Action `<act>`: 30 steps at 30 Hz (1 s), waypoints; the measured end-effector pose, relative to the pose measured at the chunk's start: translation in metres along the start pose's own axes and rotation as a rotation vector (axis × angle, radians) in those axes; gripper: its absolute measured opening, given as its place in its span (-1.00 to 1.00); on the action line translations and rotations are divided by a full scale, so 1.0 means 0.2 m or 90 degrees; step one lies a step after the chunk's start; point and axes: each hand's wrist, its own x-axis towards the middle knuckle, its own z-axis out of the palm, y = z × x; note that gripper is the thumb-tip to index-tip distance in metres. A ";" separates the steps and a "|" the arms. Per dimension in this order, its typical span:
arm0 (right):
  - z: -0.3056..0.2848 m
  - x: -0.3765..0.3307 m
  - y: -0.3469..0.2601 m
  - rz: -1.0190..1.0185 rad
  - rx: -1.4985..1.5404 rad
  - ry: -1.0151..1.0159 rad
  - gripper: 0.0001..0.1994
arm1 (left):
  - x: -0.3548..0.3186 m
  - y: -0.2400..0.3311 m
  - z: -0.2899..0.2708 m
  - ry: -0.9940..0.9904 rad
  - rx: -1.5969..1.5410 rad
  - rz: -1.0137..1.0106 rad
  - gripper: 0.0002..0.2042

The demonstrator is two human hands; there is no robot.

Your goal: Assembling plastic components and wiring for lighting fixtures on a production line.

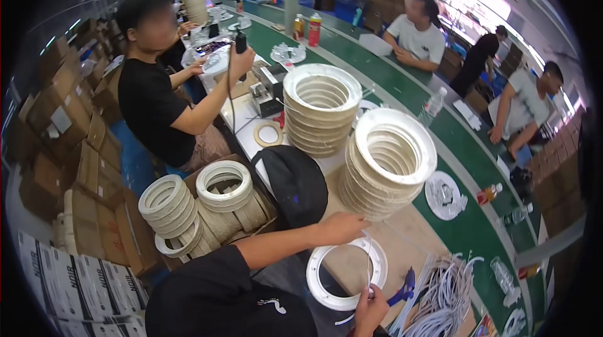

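My left hand [344,228] reaches across, fingers pinched on a thin white strip [369,263]. Nearer to me, my right hand [372,309] grips the same strip lower down, so it runs between my hands over one side of a flat white ring [315,282]. The ring lies on the brown board [402,243] in front of me, with small marks around its face. Right of it rests a blue-handled hand tool [403,287], its jaws hard to make out. A loose bundle of pale strips [443,293] lies beside my right hand.
Two tall stacks of white rings [388,167] stand beyond my hands. More rings [166,205] fill a carton at left, beside a black cap-like item [294,186]. A green conveyor [465,180] curves past, carrying plates and bottles. A co-worker [157,79] holds a black tool.
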 end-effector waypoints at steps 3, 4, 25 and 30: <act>0.03 0.02 0.04 0.006 -0.001 0.028 -0.77 | -0.08 -0.02 0.01 0.022 -0.022 -0.048 -0.68; 0.00 0.00 0.02 -0.009 -0.054 -0.008 -0.72 | -0.11 -0.03 0.00 0.035 -0.020 -0.052 -0.68; 0.10 0.08 -0.01 0.039 -0.075 0.031 -0.73 | 0.09 -0.29 0.19 -0.033 -0.084 -0.010 -0.83; 0.13 0.05 -0.06 0.037 0.067 -0.007 -0.78 | 0.18 -0.20 0.03 -0.041 -0.015 0.041 -0.74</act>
